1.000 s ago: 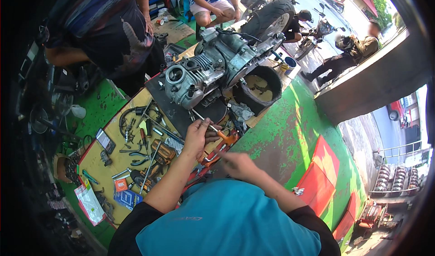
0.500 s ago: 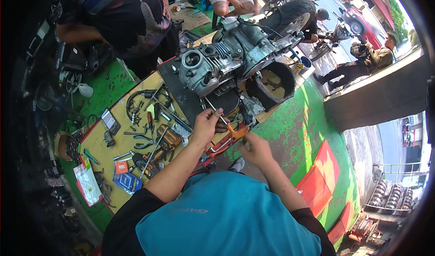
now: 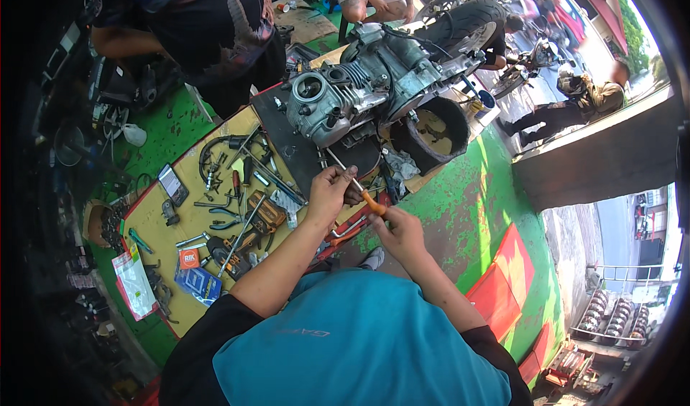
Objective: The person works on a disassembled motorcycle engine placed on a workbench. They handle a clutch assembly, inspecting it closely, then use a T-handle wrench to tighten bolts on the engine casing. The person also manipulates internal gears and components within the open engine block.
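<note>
Both of my hands are on a T-handle wrench with an orange grip and a slim metal shaft. My left hand pinches the shaft partway along. Fingers of my right hand close on the orange grip at the near end. The shaft points away from me, and its far tip meets the lower edge of a greasy silver motorcycle engine; the exact fit there is too small to see. The engine lies on a black mat on the workbench.
Left of my arms lie an orange-and-black power tool, pliers, a phone, a small orange box and a blue packet. A black tub stands right of the engine. One person stands across the bench; others are farther off.
My right hand has moved in from beside the handle and closed on it. The orange grip has turned from lying crosswise. My left hand stays on the shaft.
</note>
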### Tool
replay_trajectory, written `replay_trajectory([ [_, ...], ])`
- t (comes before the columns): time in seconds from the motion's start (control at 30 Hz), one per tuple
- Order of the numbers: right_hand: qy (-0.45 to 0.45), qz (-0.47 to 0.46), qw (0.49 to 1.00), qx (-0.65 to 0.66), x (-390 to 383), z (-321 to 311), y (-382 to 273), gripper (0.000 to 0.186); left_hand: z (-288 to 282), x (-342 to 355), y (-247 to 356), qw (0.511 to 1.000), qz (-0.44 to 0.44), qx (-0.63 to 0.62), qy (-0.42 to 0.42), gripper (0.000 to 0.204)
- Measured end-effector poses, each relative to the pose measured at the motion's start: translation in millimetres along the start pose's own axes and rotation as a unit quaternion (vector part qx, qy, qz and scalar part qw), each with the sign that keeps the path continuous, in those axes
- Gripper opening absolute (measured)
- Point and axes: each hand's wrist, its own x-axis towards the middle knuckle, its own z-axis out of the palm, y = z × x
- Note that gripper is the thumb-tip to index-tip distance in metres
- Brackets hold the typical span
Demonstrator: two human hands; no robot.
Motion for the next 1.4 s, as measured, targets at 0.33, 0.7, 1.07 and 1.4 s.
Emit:
replay_trajectory([
  [0.33,-0.252,0.040,0.953,0.162,-9.6,-35.4,-21.8,0.031,0.3,-13.7,-9.9,0.989,-0.071,-0.081,-0.101,0.025],
  [0.7,-0.080,0.006,0.994,-0.074,-3.0,-8.3,-6.0,0.060,-2.6,-4.1,-15.5,0.999,-0.006,0.030,-0.035,0.029],
  [1.07,-0.109,0.058,0.990,0.068,-0.2,-24.4,-4.5,0.047,2.5,-11.7,1.1,0.997,-0.051,-0.050,-0.035,0.031],
  [1.4,-0.091,0.091,0.992,-0.006,-2.6,-23.8,-6.9,0.055,-5.4,-2.7,1.6,0.998,-0.044,-0.029,-0.037,0.031],
])
